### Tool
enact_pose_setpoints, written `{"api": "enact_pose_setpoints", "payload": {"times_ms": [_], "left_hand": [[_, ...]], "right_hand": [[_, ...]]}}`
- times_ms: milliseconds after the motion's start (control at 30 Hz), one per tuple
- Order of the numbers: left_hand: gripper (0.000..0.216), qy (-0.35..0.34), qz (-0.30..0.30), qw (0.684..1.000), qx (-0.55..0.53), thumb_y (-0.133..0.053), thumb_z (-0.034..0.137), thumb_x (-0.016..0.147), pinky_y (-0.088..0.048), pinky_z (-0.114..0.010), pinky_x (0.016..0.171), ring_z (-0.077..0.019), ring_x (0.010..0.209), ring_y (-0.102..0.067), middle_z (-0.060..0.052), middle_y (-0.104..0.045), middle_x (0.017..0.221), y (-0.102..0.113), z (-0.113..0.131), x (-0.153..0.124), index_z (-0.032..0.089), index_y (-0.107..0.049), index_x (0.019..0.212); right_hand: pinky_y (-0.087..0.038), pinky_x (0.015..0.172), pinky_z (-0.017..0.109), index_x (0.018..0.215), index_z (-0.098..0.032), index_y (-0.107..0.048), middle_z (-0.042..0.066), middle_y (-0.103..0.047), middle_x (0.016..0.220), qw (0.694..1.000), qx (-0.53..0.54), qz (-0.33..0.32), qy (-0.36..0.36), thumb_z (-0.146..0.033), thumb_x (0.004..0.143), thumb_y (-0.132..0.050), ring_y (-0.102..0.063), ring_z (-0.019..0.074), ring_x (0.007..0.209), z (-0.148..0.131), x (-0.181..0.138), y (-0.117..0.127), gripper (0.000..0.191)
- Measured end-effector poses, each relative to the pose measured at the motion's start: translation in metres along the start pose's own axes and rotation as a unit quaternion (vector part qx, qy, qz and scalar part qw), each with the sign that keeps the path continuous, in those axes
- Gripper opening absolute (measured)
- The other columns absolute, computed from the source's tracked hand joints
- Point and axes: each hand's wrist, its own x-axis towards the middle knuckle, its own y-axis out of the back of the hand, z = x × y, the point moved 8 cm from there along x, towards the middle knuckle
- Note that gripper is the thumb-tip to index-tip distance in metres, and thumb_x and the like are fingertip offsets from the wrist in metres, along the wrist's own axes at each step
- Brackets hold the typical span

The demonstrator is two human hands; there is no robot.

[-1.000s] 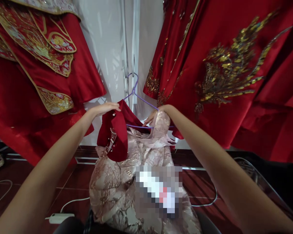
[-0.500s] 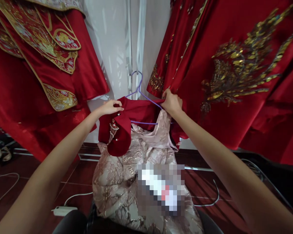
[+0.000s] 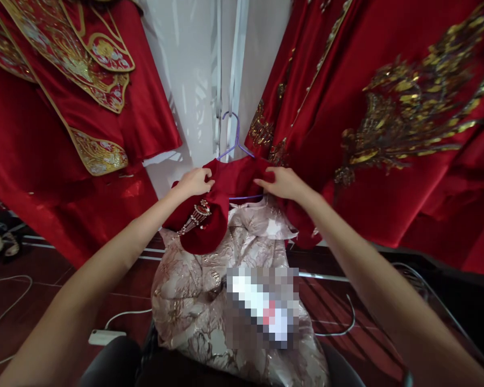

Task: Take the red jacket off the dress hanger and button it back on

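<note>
Red capelet [image 3: 236, 178] over a brocade dress [image 3: 185, 298] on a purple hanger [image 3: 237, 141], its edges pinched by left hand [image 3: 196, 181] and right hand [image 3: 284, 181] (fingertips partly hidden); tiled floor [image 3: 125, 298] below, white wall [image 3: 185, 80] behind

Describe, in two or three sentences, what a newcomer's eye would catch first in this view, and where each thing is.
Probably the gold sequined motif on the red garment at upper right. Then, in the centre, the jewelled red collar piece, with the left hand and right hand on either side of it. Below it, the pale, shiny patterned dress fills the lower middle.
</note>
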Motion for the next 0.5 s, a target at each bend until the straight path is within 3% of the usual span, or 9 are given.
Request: {"api": "enact_pose_setpoints", "payload": {"times_ms": [100,200,267,400,433,500], "left_hand": [[0.017,0.018,0.005,1.0,0.007,-0.054,0.036,0.075,-0.04,-0.03,0.07,-0.0217,0.076,-0.055,-0.004,-0.057,0.069,0.001,0.0,-0.004,0.021,-0.059,0.082],[0.019,0.028,0.019,0.999,0.007,-0.054,0.039,0.076,-0.038,-0.039,0.081,-0.0262,0.088,-0.053,-0.005,-0.056,0.076,0.006,-0.009,-0.007,0.023,-0.06,0.083],[0.021,0.046,0.053,0.997,-0.01,-0.055,0.042,0.076,-0.035,-0.046,0.087,-0.0306,0.1,-0.048,-0.008,-0.055,0.088,0.011,-0.014,-0.013,0.023,-0.061,0.082],[0.02,0.063,0.215,0.973,-0.053,-0.048,0.038,0.083,-0.032,-0.045,0.092,-0.0324,0.115,-0.037,-0.011,-0.05,0.104,0.023,0.0,-0.044,0.021,-0.057,0.087],[0.021,0.061,0.229,0.969,-0.075,-0.043,0.038,0.086,-0.033,-0.043,0.092,-0.0301,0.112,-0.041,-0.011,-0.049,0.102,0.02,0.006,-0.051,0.02,-0.055,0.09],[0.025,0.058,0.191,0.969,-0.147,-0.036,0.039,0.09,-0.038,-0.039,0.086,-0.0246,0.098,-0.05,-0.009,-0.051,0.092,0.002,0.018,-0.059,0.02,-0.052,0.09]], "right_hand": [[-0.043,0.069,0.034,0.087,-0.018,-0.059,0.012,-0.066,0.082,0.995,0.094,0.007,0.019,-0.051,0.082,-0.048,-0.063,0.0272,0.08,-0.06,0.001,-0.022,0.034],[-0.044,0.07,0.033,0.093,-0.019,-0.056,0.01,-0.064,0.082,0.98,0.2,0.015,0.011,-0.053,0.082,-0.047,-0.062,0.0251,0.081,-0.09,-0.005,-0.041,0.037],[-0.044,0.066,0.032,0.097,-0.019,-0.049,0.006,-0.061,0.078,0.965,0.261,0.034,-0.004,-0.053,0.082,-0.047,-0.06,0.0212,0.071,-0.091,-0.013,-0.051,0.037],[-0.044,0.063,0.028,0.103,-0.022,-0.035,0.002,-0.054,0.082,0.919,0.369,0.132,-0.025,-0.04,0.082,-0.047,-0.055,0.0152,0.066,-0.079,-0.036,-0.06,0.03],[-0.044,0.063,0.028,0.102,-0.023,-0.034,0.001,-0.053,0.083,0.911,0.385,0.144,-0.022,-0.036,0.081,-0.047,-0.054,0.0146,0.068,-0.078,-0.04,-0.062,0.028],[-0.045,0.065,0.028,0.097,-0.024,-0.035,0.0,-0.051,0.084,0.904,0.406,0.132,-0.009,-0.03,0.079,-0.048,-0.053,0.0138,0.069,-0.081,-0.045,-0.067,0.023]]}}
